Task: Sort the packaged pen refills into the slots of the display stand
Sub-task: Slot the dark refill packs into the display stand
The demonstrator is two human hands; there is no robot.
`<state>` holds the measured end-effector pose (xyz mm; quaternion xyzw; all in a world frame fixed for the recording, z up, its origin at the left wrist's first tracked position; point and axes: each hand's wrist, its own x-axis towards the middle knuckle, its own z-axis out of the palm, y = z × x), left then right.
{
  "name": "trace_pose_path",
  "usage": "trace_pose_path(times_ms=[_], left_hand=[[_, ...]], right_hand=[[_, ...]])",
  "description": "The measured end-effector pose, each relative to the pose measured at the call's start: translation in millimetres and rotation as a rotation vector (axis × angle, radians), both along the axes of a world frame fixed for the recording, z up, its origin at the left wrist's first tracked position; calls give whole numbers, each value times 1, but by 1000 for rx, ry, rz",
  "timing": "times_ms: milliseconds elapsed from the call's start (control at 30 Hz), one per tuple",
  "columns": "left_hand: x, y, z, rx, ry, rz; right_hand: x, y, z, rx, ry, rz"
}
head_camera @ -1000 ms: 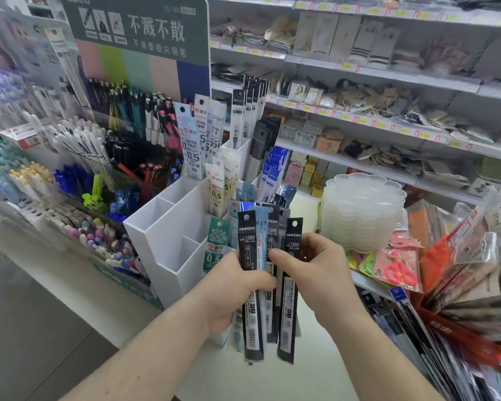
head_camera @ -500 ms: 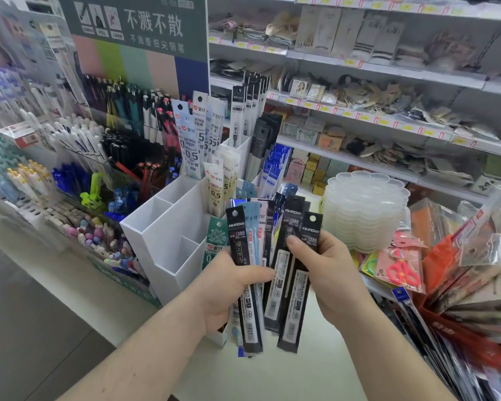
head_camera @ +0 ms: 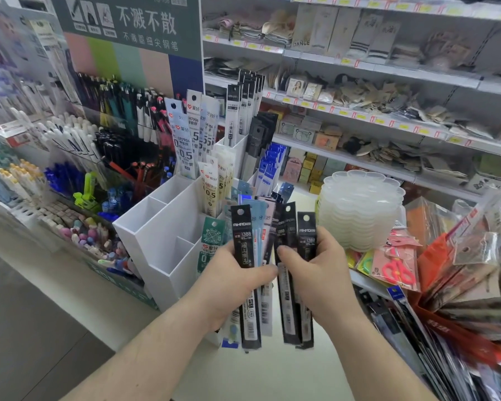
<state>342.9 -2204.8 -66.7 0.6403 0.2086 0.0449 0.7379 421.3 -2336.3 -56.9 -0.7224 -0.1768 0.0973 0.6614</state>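
Head view, handling: the refill packs are judged light, thin, bendy and slick; best pinched mid-length.
Hands: left hand grips a mixed fan; right hand pinches black packs.
Place: just in front of the display stand.
Count: right, about three; left, uncountable.

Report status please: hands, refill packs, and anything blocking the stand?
Left hand grips mixed refill packs. Right hand pinches black packs. White stand close ahead, left slots open, nothing blocking.
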Motion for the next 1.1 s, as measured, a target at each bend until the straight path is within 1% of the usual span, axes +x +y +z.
trace_pose_path(times_ms=[67,167,233,367,567,633,733,833,1000,1100], left_hand=[[-1,-6,0,14,-24,-26],[-1,-6,0,-1,-54,-15],[0,-5,1,-12,-64,-21],[1,-8,2,-53,-65,-24],[-3,-1,2,-199,-47,-42],[-3,-2,1,-197,-62,-40],[-2,-4,1,-195,-106,-23],[-1,-8,0,-169,-126,-2],[3,-8,-1,-128,-60,58],[2,-4,-2,-119,-39,87]], right_hand=[[-4,5,-1,41,55,-15],[-4,6,0,205,285,-8],[-5,5,1,266,400,33],[-8,4,1,327,506,79],[-4,-1,2,362,641,177],[-5,-1,2,367,646,168],[-10,3,2,363,566,112],[-12,6,2,317,503,40],[-14,11,2,304,546,67],[-5,6,0,252,557,50]])
